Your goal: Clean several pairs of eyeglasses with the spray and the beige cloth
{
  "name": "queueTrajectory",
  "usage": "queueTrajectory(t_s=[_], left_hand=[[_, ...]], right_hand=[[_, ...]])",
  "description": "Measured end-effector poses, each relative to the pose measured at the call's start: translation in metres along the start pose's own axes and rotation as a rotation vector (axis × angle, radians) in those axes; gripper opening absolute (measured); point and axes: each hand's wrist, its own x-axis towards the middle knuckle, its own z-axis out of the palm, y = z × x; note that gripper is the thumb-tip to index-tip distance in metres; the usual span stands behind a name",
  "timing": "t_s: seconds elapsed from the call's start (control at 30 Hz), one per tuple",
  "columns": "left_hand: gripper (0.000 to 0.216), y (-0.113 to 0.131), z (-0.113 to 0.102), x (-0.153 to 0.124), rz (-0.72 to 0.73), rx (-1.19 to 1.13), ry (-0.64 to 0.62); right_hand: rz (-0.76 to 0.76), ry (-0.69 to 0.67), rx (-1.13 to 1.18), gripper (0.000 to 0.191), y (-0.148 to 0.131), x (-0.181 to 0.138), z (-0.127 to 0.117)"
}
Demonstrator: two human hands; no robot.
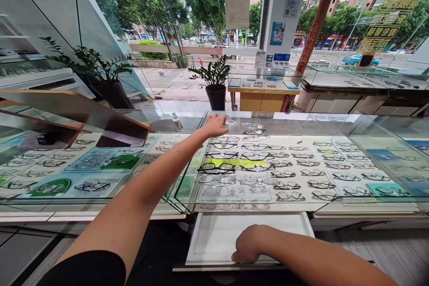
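Note:
My left hand reaches across the glass counter to its far side, fingers closed at one end of a clear-rimmed pair of eyeglasses. Its fingertips are small in view. Nearer to me, two columns of eyeglasses lie on the glass top, among them a black-framed pair. Below the counter, a white drawer is pulled out, its visible floor bare. My right hand is curled at the drawer's front edge, and its fingers are partly hidden from above.
Inside the glass showcase are rows of eyeglasses. A small white bottle stands left of my left hand. Beyond the counter are a potted plant and a wooden display table. A wooden stand sits on the left.

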Motion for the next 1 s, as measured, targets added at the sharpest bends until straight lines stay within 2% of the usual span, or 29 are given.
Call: queueTrajectory(t_s=[0.27, 0.53, 0.73, 1.0], left_hand=[[0.023, 0.007, 0.003, 0.018, 0.012, -0.085, -0.131], [0.021, 0.003, 0.002, 0.026, -0.023, -0.051, -0.035], [0.011, -0.002, 0.013, 0.025, 0.030, -0.031, -0.077], [0.017, -0.012, 0.027, 0.026, 0.110, -0.013, -0.078]], right_hand=[[-0.006, 0.004, 0.001, 0.055, 0.002, 0.007, 0.002], [-0.011, 0.027, 0.010, 0.051, 0.003, 0.007, 0.001], [-0.001, -0.005, -0.020, 0.057, 0.001, 0.003, -0.002], [0.007, 0.033, -0.004, 0.051, 0.001, 0.006, 0.001]])
